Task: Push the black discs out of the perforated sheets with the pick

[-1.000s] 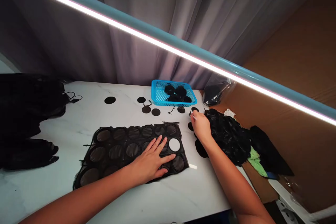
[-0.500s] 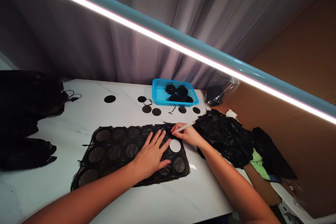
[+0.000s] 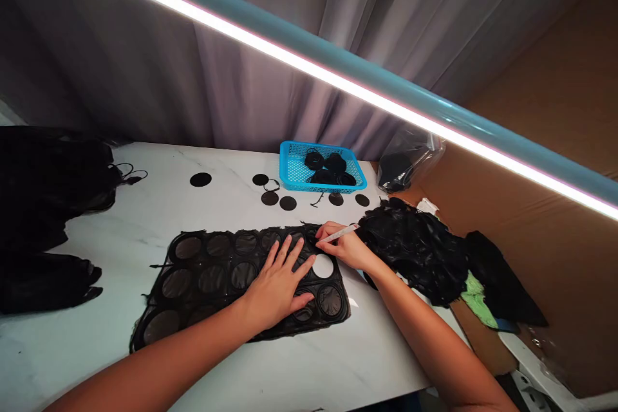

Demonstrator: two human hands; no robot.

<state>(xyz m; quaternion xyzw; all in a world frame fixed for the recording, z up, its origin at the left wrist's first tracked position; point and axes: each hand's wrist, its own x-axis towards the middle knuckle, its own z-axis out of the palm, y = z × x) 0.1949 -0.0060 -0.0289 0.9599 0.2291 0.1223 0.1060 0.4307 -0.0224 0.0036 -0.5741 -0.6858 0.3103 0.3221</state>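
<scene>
A black sheet with rows of round shapes [image 3: 211,279] lies on the white table [image 3: 309,373]. My left hand [image 3: 275,283] rests flat on its right half, fingers spread, holding nothing. At the sheet's upper right corner, my right hand [image 3: 342,246] pinches a slim white tool [image 3: 342,232]; the tool's tip is hidden by the fingers. One round opening just below my right hand shows white [image 3: 323,266]. The other rounds look dark and glossy.
Behind the sheet sits a blue basket [image 3: 286,174] holding black pieces. Loose black discs [image 3: 200,179] lie around it. Black material is heaped at the right [image 3: 420,251] and left [image 3: 43,193]. A clear bag [image 3: 403,161] stands back right. A lamp tube [image 3: 309,56] crosses above.
The view has shifted slightly. Both hands stay in nearly the same places on the sheet, and my right hand still holds the white tool.
</scene>
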